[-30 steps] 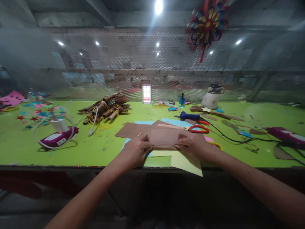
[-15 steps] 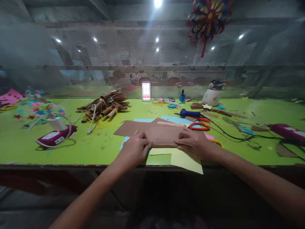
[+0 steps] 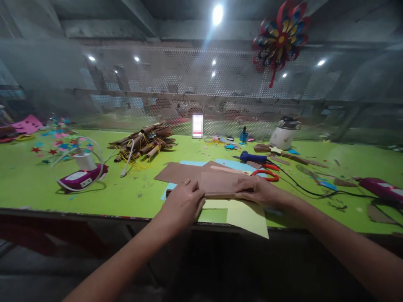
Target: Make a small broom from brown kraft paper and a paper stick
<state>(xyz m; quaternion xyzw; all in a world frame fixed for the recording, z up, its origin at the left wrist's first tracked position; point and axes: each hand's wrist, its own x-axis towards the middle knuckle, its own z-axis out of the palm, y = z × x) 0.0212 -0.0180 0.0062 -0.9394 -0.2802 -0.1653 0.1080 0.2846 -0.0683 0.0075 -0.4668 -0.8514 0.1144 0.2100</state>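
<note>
Both my hands press on a folded brown paper sheet [image 3: 218, 183] lying on the green table [image 3: 132, 197] near its front edge. My left hand [image 3: 184, 203], with a ring on one finger, grips the sheet's left end. My right hand [image 3: 260, 192] holds the sheet's right end, fingers flat along its edge. Under the brown sheet lie a pale yellow sheet [image 3: 247, 216] that overhangs the table edge and a light blue sheet [image 3: 233, 164]. Another brown sheet [image 3: 176, 172] spreads out behind to the left.
Red-handled scissors [image 3: 266, 174] and a blue glue gun [image 3: 252, 158] with a black cord lie behind my right hand. A pile of rolled brown paper sticks [image 3: 145, 142] sits back left. Purple power strips [image 3: 80, 178] [image 3: 379, 186] lie at both sides. A white jug [image 3: 283, 133] stands at the back.
The view has shifted a little right and down. My right hand has slid to the sheet's right edge and flattened; my left hand stays on the left end.
</note>
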